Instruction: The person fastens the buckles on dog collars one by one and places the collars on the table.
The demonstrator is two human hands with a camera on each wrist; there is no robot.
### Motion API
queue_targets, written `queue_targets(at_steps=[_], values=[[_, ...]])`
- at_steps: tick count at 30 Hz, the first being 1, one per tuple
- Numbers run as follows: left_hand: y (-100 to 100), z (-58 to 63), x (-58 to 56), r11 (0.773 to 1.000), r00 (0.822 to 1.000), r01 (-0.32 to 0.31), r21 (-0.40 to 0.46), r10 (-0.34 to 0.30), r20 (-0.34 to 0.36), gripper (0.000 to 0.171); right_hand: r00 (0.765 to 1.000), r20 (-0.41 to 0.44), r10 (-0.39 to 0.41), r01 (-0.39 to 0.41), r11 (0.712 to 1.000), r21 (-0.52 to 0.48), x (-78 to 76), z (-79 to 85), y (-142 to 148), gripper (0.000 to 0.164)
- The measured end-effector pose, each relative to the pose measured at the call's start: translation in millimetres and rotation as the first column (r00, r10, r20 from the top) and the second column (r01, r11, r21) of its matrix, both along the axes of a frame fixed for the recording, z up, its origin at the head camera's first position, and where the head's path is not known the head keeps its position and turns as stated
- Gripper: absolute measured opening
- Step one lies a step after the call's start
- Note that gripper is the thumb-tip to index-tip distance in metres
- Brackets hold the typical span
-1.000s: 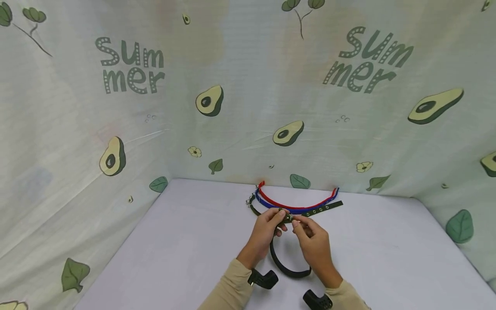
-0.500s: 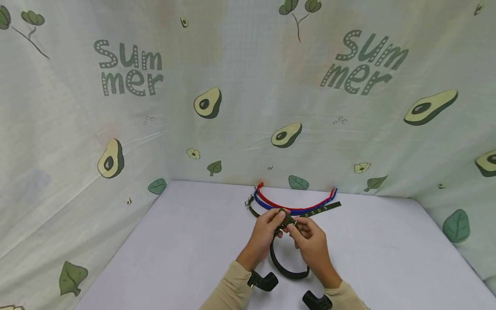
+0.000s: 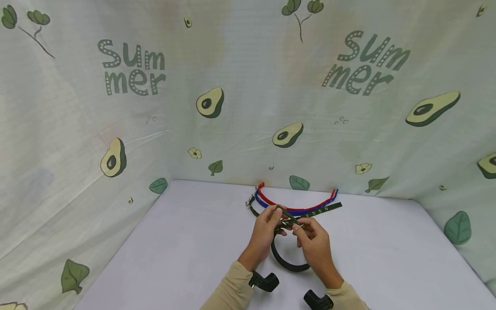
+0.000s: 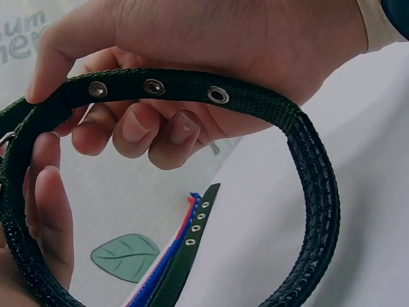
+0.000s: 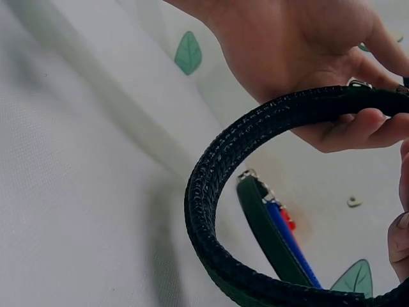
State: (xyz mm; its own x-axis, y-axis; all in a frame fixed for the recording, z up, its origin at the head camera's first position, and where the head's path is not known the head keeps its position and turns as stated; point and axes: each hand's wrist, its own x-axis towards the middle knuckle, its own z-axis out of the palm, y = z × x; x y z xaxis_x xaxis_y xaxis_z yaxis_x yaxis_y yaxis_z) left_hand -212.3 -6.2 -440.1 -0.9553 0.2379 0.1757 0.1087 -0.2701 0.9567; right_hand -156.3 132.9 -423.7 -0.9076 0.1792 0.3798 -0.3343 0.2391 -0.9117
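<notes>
A dark green dog collar (image 3: 284, 263) is bent into a loop between both hands, its padded part hanging below them. My left hand (image 3: 264, 232) pinches the eyelet strap (image 4: 185, 89) between thumb and fingers; metal eyelets show along it in the left wrist view. My right hand (image 3: 315, 246) pinches the collar near its metal fittings (image 3: 286, 222), close to the left fingertips. At the left wrist view's edge, a metal piece (image 4: 6, 138) is partly cut off. The fingers hide how strap and buckle meet.
Behind the hands on the white table (image 3: 201, 232) lie a red collar (image 3: 279, 205), a blue collar (image 3: 267, 205) and another dark green collar (image 3: 327, 207), side by side. A printed cloth (image 3: 240, 77) hangs behind and at the sides of the table.
A length of the green strap now stands up in an arch between the two hands, where it lay flatter before. The right fingers have shifted slightly; the hanging loop has risen a little.
</notes>
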Motion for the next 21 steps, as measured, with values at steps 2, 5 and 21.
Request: queue_targets(at_steps=[2,5,21], values=[[1,-0.5,0.6,1.0,1.0,0.002,0.013,-0.002,0.001,0.042,1.0,-0.001,-0.007,0.007,1.0,-0.004,0.2,-0.3,1,0.007],[2,-1.2,1.5,0.999,1.0,-0.003,0.049,0.003,0.001,0.046,1.0,-0.004,-0.013,0.013,1.0,0.006,0.5,-0.8,2,0.006],[5,-6.1,2.6,0.995,1.0,-0.004,0.1,0.007,-0.024,0.037,0.997,-0.042,-0.06,0.057,0.996,-0.067,-17.8,-30.6,12,0.01]])
